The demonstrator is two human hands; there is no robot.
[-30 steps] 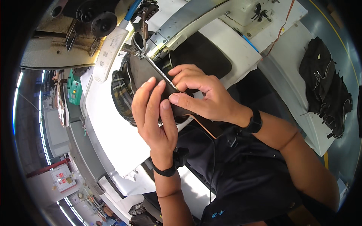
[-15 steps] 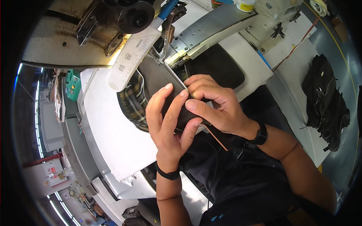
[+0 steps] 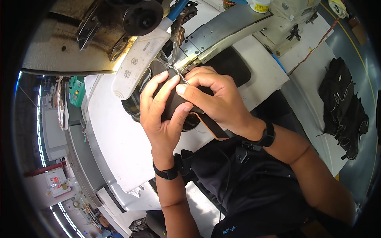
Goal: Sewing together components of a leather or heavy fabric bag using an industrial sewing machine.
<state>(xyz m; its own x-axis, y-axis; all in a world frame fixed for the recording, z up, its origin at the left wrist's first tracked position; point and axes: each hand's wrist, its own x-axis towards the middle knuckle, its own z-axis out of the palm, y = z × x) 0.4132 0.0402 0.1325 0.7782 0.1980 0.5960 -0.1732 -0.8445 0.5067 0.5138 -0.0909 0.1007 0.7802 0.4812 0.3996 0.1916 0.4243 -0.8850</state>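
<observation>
Under the presser foot [image 3: 169, 63] of a sewing machine lies a dark leather-like piece [image 3: 174, 104] with a metal-toothed zipper [image 3: 180, 74] along its edge. My left hand [image 3: 160, 109] rests on the piece left of the zipper, fingers stretched and apart, fingertips close to the foot. With thumb and fingers closed, my right hand [image 3: 222, 97] grips the zipper edge just below the foot; its fingers hide part of the teeth. Plaid lining [image 3: 133, 108] shows beyond my left hand. A dark strip with a tan edge [image 3: 214, 127] hangs below my right hand.
The machine's metal bed [image 3: 222, 29] stretches to the upper right, and its pale cover [image 3: 141, 59] overhangs at left. A white tabletop [image 3: 113, 146] lies to the left. Several dark pieces [image 3: 343, 107] lie in a pile at right. A white bottle [image 3: 260, 5] stands at the top.
Both hands and the dark piece have moved up and left toward the presser foot. Less of the zipper shows between foot and fingers, and the tan-edged strip has shifted along.
</observation>
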